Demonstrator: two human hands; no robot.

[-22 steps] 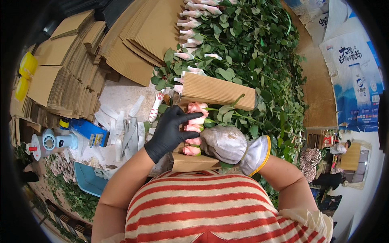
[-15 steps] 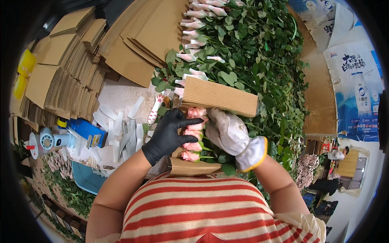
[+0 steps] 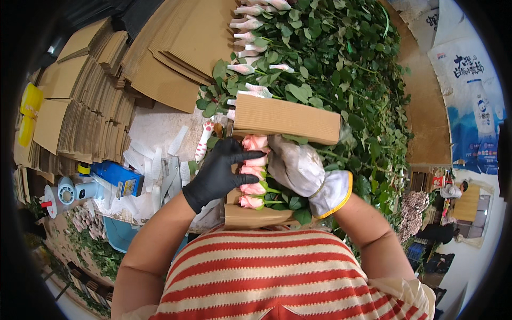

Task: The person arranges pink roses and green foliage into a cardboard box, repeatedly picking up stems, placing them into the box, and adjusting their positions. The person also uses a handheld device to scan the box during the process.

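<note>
A row of pink roses (image 3: 252, 201) lies in an opened corrugated cardboard wrap (image 3: 256, 217), heads to the left, stems to the right. My left hand (image 3: 216, 170), in a black glove, reaches over the heads from the left. Its forefinger and thumb close around one rose (image 3: 253, 170) in the row. Opposite, my right hand (image 3: 298, 165) wears a whitish work glove with a yellow-edged cuff. Its curled fingers grip just behind the upper heads, at the stem side; the fingertips are partly hidden. The wrap's raised flap (image 3: 288, 118) stands beyond both hands.
Many netted roses (image 3: 245, 24) with leafy stems (image 3: 346, 64) spread across the far side. Cardboard sheets (image 3: 181, 42) and stacked cardboard pieces (image 3: 69, 80) fill the left. Loose white net sleeves (image 3: 156, 165), a paw-patterned handle (image 3: 204, 141), a blue box (image 3: 120, 178) and a small fan (image 3: 66, 191) lie nearer.
The view has shifted slightly. Both hands stay at the same row of roses, with only small finger movements; my right fingers sit a little nearer the top rose.
</note>
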